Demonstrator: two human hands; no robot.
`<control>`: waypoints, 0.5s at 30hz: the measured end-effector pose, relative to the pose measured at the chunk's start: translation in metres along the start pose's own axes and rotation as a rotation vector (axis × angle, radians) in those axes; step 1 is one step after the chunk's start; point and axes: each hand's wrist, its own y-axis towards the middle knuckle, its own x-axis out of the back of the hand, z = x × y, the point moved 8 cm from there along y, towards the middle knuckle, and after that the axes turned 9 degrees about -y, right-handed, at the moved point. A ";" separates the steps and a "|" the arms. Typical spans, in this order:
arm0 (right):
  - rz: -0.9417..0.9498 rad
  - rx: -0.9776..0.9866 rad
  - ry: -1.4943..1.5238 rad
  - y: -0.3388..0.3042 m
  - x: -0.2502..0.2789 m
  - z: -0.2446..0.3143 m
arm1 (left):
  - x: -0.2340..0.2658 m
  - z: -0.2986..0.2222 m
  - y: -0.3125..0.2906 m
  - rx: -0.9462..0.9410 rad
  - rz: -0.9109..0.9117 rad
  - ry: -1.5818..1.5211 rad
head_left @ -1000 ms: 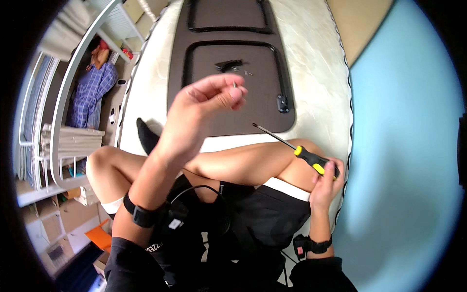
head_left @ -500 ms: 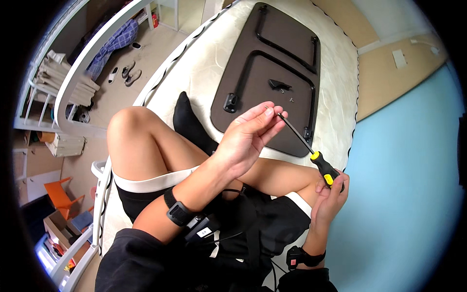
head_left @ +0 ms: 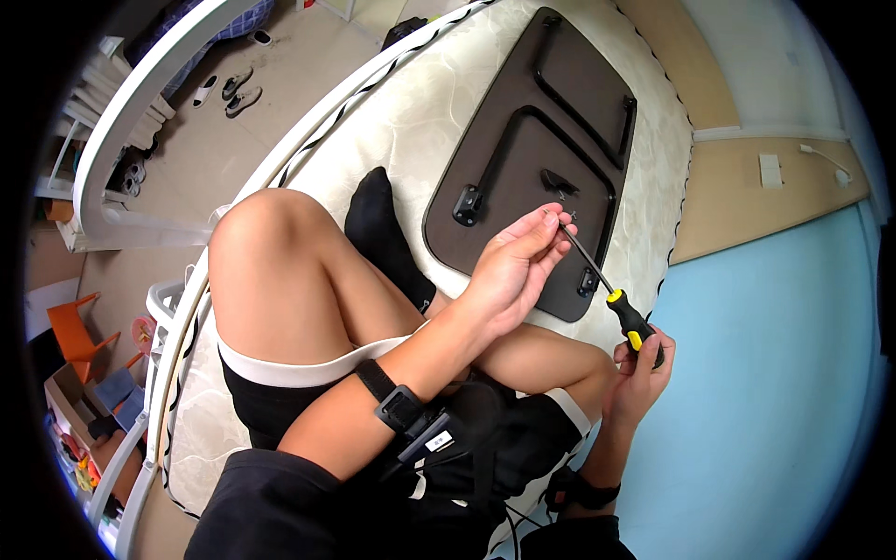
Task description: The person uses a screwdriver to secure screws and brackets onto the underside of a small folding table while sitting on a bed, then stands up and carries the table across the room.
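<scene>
My right hand (head_left: pixel 638 381) is closed around the black and yellow handle of a screwdriver (head_left: pixel 626 315), whose metal shaft slants up and left. At its tip, the fingers of my left hand (head_left: pixel 511 275) are pinched together; whatever small thing they hold is too small to make out. Beyond the hands, a dark folding table (head_left: pixel 495 149) lies with its underside up and its black tube legs folded flat. On that underside rests a loose black plastic bracket (head_left: pixel 558 182), with small screws beside it, partly behind my left fingertips.
The table lies on a cream mattress (head_left: pixel 392 121), between my black-socked foot (head_left: pixel 378 210) and the beige wall panel (head_left: pixel 775 196). A white bed rail (head_left: pixel 93 177) curves along the left. Shoes (head_left: pixel 241 91) and an orange chair (head_left: pixel 79 336) stand on the floor below.
The view has turned, so the table appears farther right and lower. My left hand has shifted right in the picture, still at the screwdriver's tip; my right hand keeps its grip on the handle.
</scene>
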 end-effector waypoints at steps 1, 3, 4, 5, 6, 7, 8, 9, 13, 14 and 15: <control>0.013 0.021 -0.037 0.002 -0.001 0.003 | 0.002 0.000 0.002 -0.004 -0.002 -0.020; 0.031 0.060 -0.106 0.006 -0.001 0.007 | 0.002 -0.001 0.002 0.001 -0.013 -0.028; 0.038 0.059 -0.109 0.006 -0.001 0.008 | 0.002 -0.002 0.002 -0.005 -0.015 -0.034; 0.046 0.059 -0.108 0.007 -0.003 0.009 | 0.001 -0.004 0.002 -0.012 -0.016 -0.036; 0.054 0.058 -0.107 0.008 -0.004 0.010 | 0.001 -0.005 0.002 -0.020 -0.018 -0.038; 0.071 0.064 -0.110 0.007 -0.005 0.011 | 0.001 -0.006 0.002 -0.032 -0.023 -0.047; 0.085 0.070 -0.113 0.007 -0.006 0.012 | 0.002 -0.006 0.003 -0.041 -0.027 -0.055; 0.100 0.076 -0.116 0.007 -0.007 0.013 | 0.003 -0.007 0.003 -0.051 -0.032 -0.063; 0.090 0.311 -0.295 0.019 -0.015 0.030 | 0.005 -0.013 0.014 -0.093 0.012 -0.098; 0.090 0.397 -0.366 0.025 -0.022 0.040 | 0.006 -0.015 0.018 -0.115 0.000 -0.112; 0.082 0.481 -0.439 0.028 -0.030 0.051 | 0.008 -0.016 0.021 -0.129 -0.012 -0.125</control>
